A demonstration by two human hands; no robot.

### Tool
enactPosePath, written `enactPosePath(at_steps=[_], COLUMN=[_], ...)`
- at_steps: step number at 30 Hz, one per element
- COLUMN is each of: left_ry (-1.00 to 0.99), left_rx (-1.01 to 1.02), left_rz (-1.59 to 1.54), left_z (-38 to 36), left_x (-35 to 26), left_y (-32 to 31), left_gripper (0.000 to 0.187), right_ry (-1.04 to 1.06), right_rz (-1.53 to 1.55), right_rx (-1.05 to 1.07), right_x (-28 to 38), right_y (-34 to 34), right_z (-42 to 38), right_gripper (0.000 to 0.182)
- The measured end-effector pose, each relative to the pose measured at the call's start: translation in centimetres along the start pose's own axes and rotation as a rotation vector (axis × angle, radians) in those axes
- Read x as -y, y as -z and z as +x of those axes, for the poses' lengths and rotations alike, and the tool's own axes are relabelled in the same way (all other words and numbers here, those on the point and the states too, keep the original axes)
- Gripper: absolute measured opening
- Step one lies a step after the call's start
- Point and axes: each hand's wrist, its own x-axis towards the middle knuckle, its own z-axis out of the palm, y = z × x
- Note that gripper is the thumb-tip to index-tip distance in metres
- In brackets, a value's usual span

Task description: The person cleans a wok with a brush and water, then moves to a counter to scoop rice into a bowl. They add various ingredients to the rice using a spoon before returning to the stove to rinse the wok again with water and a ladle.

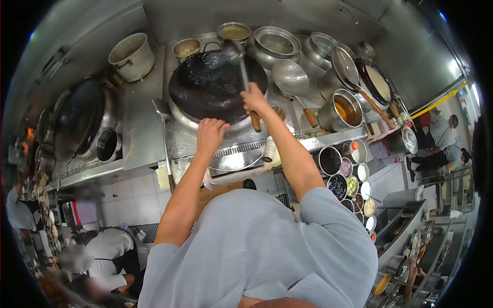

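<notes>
A large black wok (205, 95) sits on the round steel burner ring, its inside wet and shiny. My left hand (211, 134) is closed at the wok's near rim, where a handle, if any, is hidden under the fingers. In my right hand (252, 97) is the long metal shaft of a ladle (243, 69) with a wooden end. The ladle's bowl is over the far right side of the wok. Just right of the wok lies a perforated skimmer (290, 78) with a wooden handle. A long-handled spatula (162, 107) rests to the left.
Behind the wok stand a small pot (186, 47) and a pot of liquid (233, 32). A steel pot (347, 109) holds brownish liquid at right, above several seasoning containers (337, 186). Another wok (77, 115) is at left. Co-workers (109, 251) are behind me.
</notes>
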Motion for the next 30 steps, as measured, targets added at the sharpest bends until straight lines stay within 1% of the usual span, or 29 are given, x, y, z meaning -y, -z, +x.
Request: enactPosePath(at_steps=[1, 2, 5, 6, 8, 11, 12, 13, 14, 15, 16, 18, 20, 21, 22, 23, 24, 25, 26, 27, 28, 29, 30], left_ry=[0.011, 0.031, 0.063, 0.089, 0.096, 0.179, 0.193, 0.265, 0.322, 0.368, 0.430, 0.841, 1.169, 1.329, 1.528, 1.399, 1.265, 1.130, 1.060, 0.984, 0.907, 0.982, 1.061], left_rx=[0.003, -0.001, 0.024, 0.094, 0.026, -0.133, -0.119, -0.053, 0.004, 0.055, 0.118, 0.200, 0.230, 0.240, 0.100, 0.073, 0.049, 0.028, 0.153, 0.273, 0.394, 0.467, 0.533], left_rz=[0.004, 0.015, -0.008, -0.010, -0.048, -0.092, -0.111, -0.145, -0.181, -0.223, -0.183, -0.416, -0.529, -0.587, -0.636, -0.500, -0.371, -0.249, -0.256, -0.261, -0.264, -0.381, -0.497], left_z=[-0.2, -0.4, -0.6, -0.6, -0.5, -2.2, -3.5, -6.6, -9.3, -11.5, -15.2, -22.5, -31.2, -33.6, -33.1, -32.8, -33.1, -33.8, -34.5, -35.1, -35.8, -35.0, -32.9], left_x=[0.3, 0.6, 1.5, 1.1, -0.1, -2.5, -3.0, -3.3, -3.6, -3.8, -3.4, -3.3, 0.3, 1.4, 1.6, 2.2, 2.9, 3.7, 4.8, 5.9, 6.2, 5.2, 3.2], left_y=[0.1, 0.1, -0.8, -0.6, 0.2, 2.5, 3.9, 4.4, 5.2, 6.0, 5.7, 4.0, -0.6, -1.9, -3.4, -5.4, -7.8, -9.7, -11.5, -13.3, -14.2, -13.6, -11.8], left_gripper=[0.018, 0.018, 0.020, 0.021, 0.024, 0.031, 0.028, 0.027, 0.027, 0.027, 0.023, 0.026, 0.031, 0.033, 0.044, 0.041, 0.039, 0.037, 0.034, 0.032, 0.031, 0.031, 0.031], right_ry=[0.048, 0.090, 0.056, 0.072, 0.029, -0.016, -0.033, 0.014, 0.101, 0.268, 0.482, 0.344, 0.052, -0.278, -0.233, -0.280, -0.355, -0.251, -0.152, -0.221, -0.297, -0.663, -0.782], right_rz=[-0.122, -0.122, -0.455, -0.612, -0.730, -0.814, -0.821, -0.899, -1.001, -1.057, -1.033, -0.778, -0.537, -0.245, -0.184, -0.249, -0.435, -0.483, -0.529, -0.530, -0.389, -0.196, 0.022], right_rx=[-0.137, -0.191, -0.390, -0.430, -0.389, -0.375, -0.380, -0.345, -0.359, -0.313, -0.344, 0.023, 0.552, 0.791, 1.010, 1.146, 1.238, 1.194, 1.147, 1.048, 0.917, 0.723, 0.557], right_x=[-1.3, -4.6, -13.3, -15.6, -21.6, -26.3, -27.8, -30.2, -26.7, -24.0, -23.0, -20.2, -20.3, -17.5, -21.3, -24.3, -25.0, -29.4, -34.8, -37.5, -41.8, -38.9, -39.8], right_y=[1.6, 3.7, 9.3, 11.3, 14.4, 15.7, 16.0, 16.7, 16.1, 16.3, 16.4, 16.3, 14.8, 12.7, 11.7, 10.0, 7.8, 5.9, 3.8, 1.4, -1.2, -3.6, -5.6], right_z=[0.0, 1.3, 3.9, 3.6, 3.9, 2.9, 2.7, 3.3, 0.8, -1.3, -2.8, -7.3, -11.6, -13.7, -14.7, -15.1, -15.3, -15.4, -15.6, -15.3, -15.0, -15.0, -15.0], right_gripper=[0.052, 0.068, 0.072, 0.073, 0.074, 0.075, 0.075, 0.073, 0.068, 0.055, 0.045, 0.041, 0.043, 0.044, 0.044, 0.045, 0.048, 0.053, 0.058, 0.067, 0.069, 0.070, 0.070])
